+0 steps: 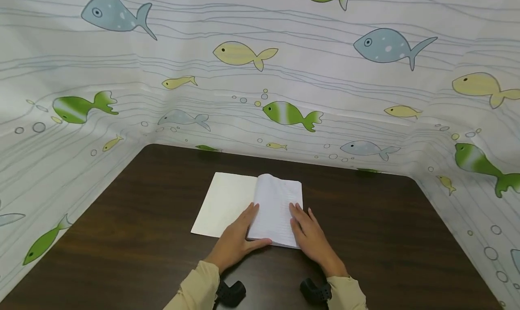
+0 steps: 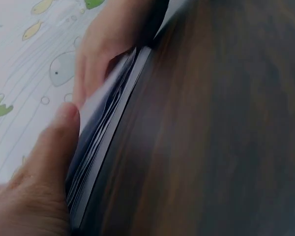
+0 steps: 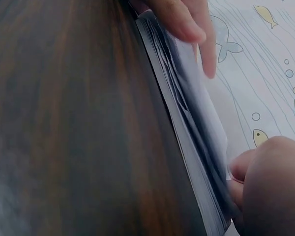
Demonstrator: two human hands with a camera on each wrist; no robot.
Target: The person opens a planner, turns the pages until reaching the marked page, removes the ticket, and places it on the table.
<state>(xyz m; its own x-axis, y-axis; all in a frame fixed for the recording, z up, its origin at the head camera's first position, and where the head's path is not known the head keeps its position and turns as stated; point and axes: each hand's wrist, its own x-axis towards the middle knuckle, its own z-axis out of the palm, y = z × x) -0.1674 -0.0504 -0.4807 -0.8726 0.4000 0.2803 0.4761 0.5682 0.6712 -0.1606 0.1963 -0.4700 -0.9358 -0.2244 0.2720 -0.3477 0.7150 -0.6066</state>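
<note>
An open notebook (image 1: 276, 210) lies on the dark wooden table, its right-hand stack of lined pages thicker than the flat left leaf (image 1: 225, 199). My left hand (image 1: 235, 240) rests near the fold, fingers extended over the paper and thumb stretched along the near edge. On the right side of the lined page, my right hand (image 1: 313, 242) lies with its fingers pointing away from me. Both wrist views show the near edge of the page stack (image 3: 179, 108), with slight gaps between leaves and the top sheet bulging upward.
Dark tabletop (image 1: 122, 229) surrounds the notebook. A white sheet printed with fish (image 1: 239, 53) rises behind the table and along both sides. Black wrist devices (image 1: 231, 294) sit beneath my cuffs, close over the table's near part.
</note>
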